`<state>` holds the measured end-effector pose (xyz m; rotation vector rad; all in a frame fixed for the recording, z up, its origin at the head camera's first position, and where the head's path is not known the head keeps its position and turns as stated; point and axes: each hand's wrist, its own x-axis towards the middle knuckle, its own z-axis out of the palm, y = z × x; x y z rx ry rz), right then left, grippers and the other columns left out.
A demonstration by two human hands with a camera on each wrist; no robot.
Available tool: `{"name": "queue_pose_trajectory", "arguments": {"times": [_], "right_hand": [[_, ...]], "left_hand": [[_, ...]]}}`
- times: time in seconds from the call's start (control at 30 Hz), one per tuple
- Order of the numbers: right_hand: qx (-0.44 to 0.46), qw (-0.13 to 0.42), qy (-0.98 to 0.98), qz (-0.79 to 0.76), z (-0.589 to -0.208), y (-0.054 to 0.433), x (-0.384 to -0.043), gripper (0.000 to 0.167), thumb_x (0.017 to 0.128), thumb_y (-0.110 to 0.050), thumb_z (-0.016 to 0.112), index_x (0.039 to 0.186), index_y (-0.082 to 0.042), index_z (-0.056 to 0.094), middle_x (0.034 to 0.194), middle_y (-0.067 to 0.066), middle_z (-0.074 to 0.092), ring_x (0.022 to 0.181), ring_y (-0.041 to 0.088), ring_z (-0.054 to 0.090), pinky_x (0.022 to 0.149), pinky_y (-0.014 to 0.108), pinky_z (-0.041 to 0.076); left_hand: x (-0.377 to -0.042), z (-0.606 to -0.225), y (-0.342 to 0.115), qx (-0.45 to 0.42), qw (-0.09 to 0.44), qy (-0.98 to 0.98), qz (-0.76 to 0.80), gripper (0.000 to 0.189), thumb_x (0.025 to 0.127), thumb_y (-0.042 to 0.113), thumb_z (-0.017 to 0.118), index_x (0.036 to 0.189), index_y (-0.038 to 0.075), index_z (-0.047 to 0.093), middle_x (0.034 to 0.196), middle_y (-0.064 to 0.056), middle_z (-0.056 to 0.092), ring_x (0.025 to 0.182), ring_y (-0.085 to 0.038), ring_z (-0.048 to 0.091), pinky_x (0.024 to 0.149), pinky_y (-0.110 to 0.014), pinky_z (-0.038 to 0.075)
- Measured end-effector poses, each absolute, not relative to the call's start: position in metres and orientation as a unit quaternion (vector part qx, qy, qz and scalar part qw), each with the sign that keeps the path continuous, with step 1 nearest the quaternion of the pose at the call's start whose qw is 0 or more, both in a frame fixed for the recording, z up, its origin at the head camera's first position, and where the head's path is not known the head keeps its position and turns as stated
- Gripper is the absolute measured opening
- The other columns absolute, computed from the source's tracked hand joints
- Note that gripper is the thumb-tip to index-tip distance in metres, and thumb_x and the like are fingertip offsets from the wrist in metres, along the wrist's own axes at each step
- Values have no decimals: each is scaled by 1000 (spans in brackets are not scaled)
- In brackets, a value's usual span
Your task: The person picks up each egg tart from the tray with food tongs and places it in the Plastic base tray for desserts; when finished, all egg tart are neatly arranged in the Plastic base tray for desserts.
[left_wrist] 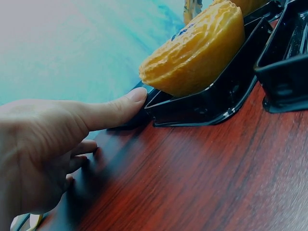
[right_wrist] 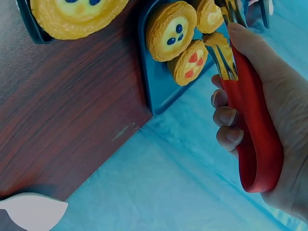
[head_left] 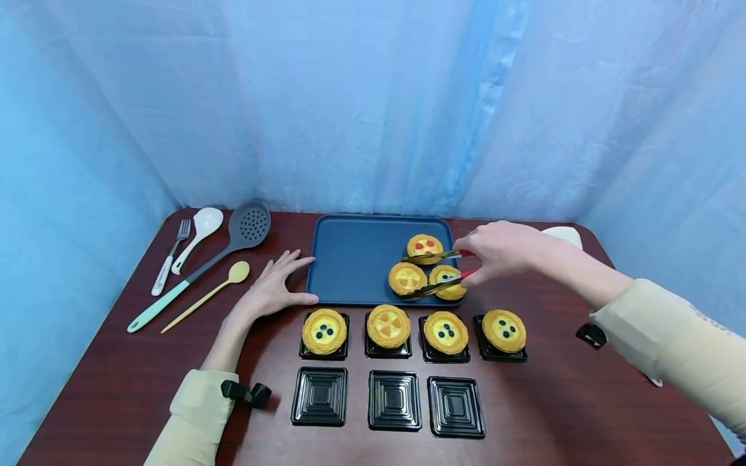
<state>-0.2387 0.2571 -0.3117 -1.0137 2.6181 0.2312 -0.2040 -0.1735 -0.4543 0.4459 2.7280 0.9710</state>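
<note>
My right hand [head_left: 504, 249] holds red-handled tongs [right_wrist: 260, 130] over the right part of a dark blue tray [head_left: 355, 259]. The tongs' metal arms stand apart, their tips about a tart with yellow wedges [head_left: 407, 279]; contact is unclear. Beside it on the tray sit a strawberry-topped tart [head_left: 425, 248] and a blueberry-topped tart [head_left: 451, 293]. At the tray's left edge rests my left hand [head_left: 268, 291], fingers extended and spread, the thumb by the near corner. In the left wrist view, the thumb points toward a blueberry tart [left_wrist: 197, 57] in a black holder [left_wrist: 192, 113].
In front of the tray, several tarts sit in a row of black square holders [head_left: 388, 353]. Nearer, three holders [head_left: 394, 400] show bare ribbed bottoms. Left lie a fork [head_left: 169, 262], white spoon [head_left: 204, 226], skimmer [head_left: 249, 225] and yellow spoon [head_left: 237, 272]. A white item [head_left: 565, 235] is back right.
</note>
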Motion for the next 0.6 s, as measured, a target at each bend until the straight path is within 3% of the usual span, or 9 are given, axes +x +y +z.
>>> {"name": "queue_pose_trajectory", "arguments": {"times": [0.6], "right_hand": [[-361, 164, 915, 78, -316, 260, -240, 57, 86, -52, 79, 124, -11, 71, 84, -4, 70, 66, 6, 57, 61, 31, 51]], "left_hand": [[-206, -456, -174, 153, 105, 926, 328, 89, 87, 44, 82, 159, 15, 40, 171, -23, 19, 161, -44, 7, 129, -66, -1]]}}
